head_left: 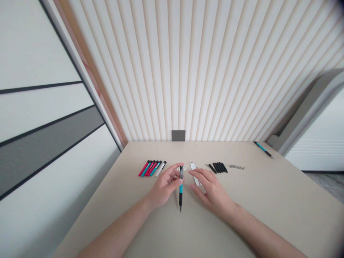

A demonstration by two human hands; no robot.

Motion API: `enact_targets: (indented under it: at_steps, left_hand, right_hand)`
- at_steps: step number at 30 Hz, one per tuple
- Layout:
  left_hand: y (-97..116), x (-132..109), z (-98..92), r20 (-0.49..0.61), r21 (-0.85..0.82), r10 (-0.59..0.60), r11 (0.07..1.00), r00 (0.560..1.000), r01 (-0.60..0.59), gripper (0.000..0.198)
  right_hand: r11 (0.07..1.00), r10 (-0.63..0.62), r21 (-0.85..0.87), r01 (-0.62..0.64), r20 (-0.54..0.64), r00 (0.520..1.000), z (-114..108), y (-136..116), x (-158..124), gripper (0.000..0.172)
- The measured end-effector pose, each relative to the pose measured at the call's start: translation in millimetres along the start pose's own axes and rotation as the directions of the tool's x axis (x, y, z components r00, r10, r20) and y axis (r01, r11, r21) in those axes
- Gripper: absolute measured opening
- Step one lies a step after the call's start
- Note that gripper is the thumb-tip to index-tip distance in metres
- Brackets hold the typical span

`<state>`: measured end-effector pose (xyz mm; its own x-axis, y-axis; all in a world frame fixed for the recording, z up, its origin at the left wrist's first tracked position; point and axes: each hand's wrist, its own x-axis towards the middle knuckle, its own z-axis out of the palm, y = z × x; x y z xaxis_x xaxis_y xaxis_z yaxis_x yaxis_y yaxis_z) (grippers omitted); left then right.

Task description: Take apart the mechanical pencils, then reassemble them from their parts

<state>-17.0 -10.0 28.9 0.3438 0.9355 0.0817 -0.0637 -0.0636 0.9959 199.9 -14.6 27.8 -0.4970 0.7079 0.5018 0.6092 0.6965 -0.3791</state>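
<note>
My left hand (164, 186) holds a teal and black pen (181, 186) upright by its upper end, between thumb and fingertips, with the tip pointing down toward me. My right hand (211, 190) is open, with its fingertips close to the pen and apparently not touching it. Under those fingers lie white slim pen parts (195, 174). Left of my hands lies a row of red, teal and white pen barrels (152, 168). To the right lie several black pen sections (218, 167) and several small metal tips (236, 167).
All of this rests on a beige tabletop (258, 193) that meets a pleated white wall, with a grey wall socket (178, 135) above its back edge. Another teal and black pen (263, 149) lies at the far right corner.
</note>
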Motion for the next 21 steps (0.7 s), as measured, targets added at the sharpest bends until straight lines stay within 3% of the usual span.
enact_targets:
  at_steps: [12, 21]
  left_hand:
    - [-9.5, -2.2, 8.9, 0.041, -0.066, -0.037, 0.997, 0.998, 0.039, 0.064]
    - [-11.1, -0.6, 12.6, 0.033, 0.025, -0.025, 0.999, 0.999, 0.024, 0.042]
  right_hand:
    - [1.000, -0.019, 0.004, 0.019, 0.032, 0.999, 1.1, 2.3, -2.2, 0.063]
    - [0.990, -0.011, 0.138, 0.002, 0.063, 0.998, 8.3, 0.4, -2.4, 0.080]
